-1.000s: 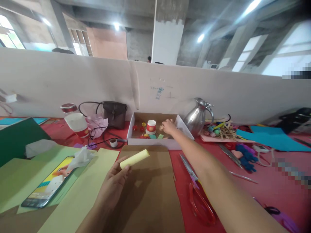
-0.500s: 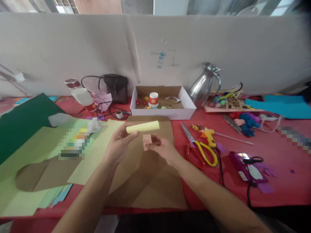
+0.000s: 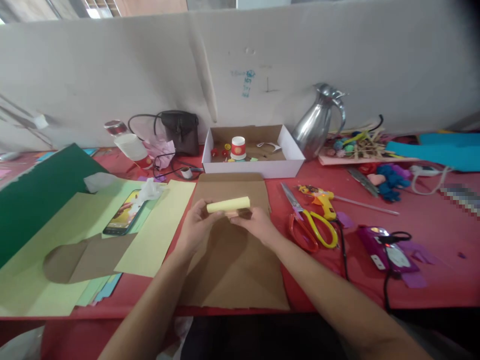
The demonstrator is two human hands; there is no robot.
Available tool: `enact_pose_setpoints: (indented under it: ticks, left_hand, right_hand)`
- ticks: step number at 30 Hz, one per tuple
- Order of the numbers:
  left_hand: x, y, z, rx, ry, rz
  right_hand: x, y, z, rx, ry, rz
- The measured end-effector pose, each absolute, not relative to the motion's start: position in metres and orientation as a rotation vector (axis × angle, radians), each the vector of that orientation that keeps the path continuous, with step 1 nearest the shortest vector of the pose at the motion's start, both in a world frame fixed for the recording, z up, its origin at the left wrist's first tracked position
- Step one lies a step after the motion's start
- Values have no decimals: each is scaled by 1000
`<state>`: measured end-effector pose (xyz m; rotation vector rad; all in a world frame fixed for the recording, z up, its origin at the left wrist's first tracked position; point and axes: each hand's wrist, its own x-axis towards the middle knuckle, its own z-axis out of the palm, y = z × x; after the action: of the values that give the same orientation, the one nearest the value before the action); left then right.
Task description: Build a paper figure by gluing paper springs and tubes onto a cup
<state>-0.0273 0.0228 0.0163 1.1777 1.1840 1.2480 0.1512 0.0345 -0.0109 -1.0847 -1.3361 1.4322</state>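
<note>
Sitting nearer the yellow roll (image 3: 228, 204) than before: block (image 3: 231, 213) in right hand (image 3: 259, 226).

Roll (image 3: 228, 204), showing pale yellow; block (image 3: 231, 213), showing peach; table (image 3: 420, 215), showing red; scissors (image 3: 299, 209), pairing red with yellow; box (image 3: 251, 169), showing white outside, brown inside; jug (image 3: 314, 125), gleaming silver.

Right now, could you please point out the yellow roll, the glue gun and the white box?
Yellow roll (image 3: 228, 204), head view: facing side.
Glue gun (image 3: 327, 202), head view: yellow body.
White box (image 3: 253, 170), head view: front wall.
</note>
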Motion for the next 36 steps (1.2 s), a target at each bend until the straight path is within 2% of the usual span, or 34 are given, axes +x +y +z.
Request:
enact_pose_setpoints:
  ticks: [6,12,18,22,28,36]
  left_hand:
    - [-30,21,11,1272,1240,1243]
    - [-28,33,13,1155,1169,1281]
    - [-35,61,30,1004,1029,1554]
    - [-45,55,29,960,1083,1539]
    - [-46,37,31,984,1055,1479]
    - [-26,39,10,1067,1117,1238]
  right_hand:
    - [173,39,-7,-1019,-1368,1463]
    - [190,53,3,-1012,-1529,1333]
    - [179,73,4,-1225,-1655,1238]
    - [168,82,-3,-1052,-1924,1066]
    - [154,81,-6,-1071,-1577,1352]
    - [153,60,-14,-1147,-1261,1422]
